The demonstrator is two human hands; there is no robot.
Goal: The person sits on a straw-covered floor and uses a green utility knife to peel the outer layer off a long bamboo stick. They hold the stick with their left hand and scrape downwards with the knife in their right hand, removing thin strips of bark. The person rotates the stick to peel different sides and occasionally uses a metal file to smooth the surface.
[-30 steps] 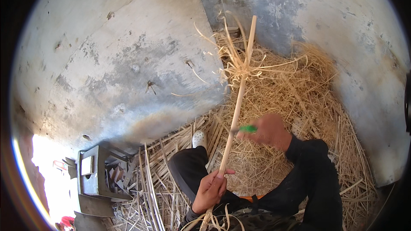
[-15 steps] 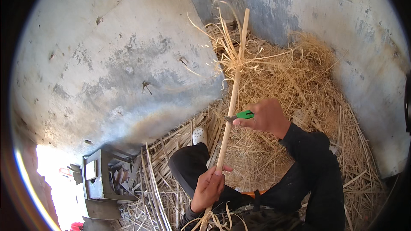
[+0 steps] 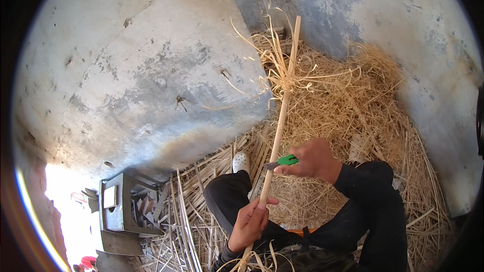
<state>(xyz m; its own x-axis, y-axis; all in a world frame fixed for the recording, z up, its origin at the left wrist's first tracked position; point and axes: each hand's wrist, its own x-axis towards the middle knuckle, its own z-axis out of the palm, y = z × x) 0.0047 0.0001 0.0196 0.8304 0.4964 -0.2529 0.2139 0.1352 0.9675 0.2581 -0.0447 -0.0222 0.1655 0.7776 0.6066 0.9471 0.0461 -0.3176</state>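
Stick point(image 3: 280, 123) pointed lengthwise away, leaning right; your left hand point(image 3: 248, 225) gripped it, right hand point(image 3: 316, 160) clenched green knife point(image 3: 286, 160).

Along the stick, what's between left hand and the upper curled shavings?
Head view: the blade of the green-handled knife, held in the right hand, crosses the stick; the rest between left hand and upper curled shavings looks bare.

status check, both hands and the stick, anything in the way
Left grip closed round pale stick. Right grip on green-handled knife, blade across stick. Curled shavings bunched toward stick's far end, clear of blade.
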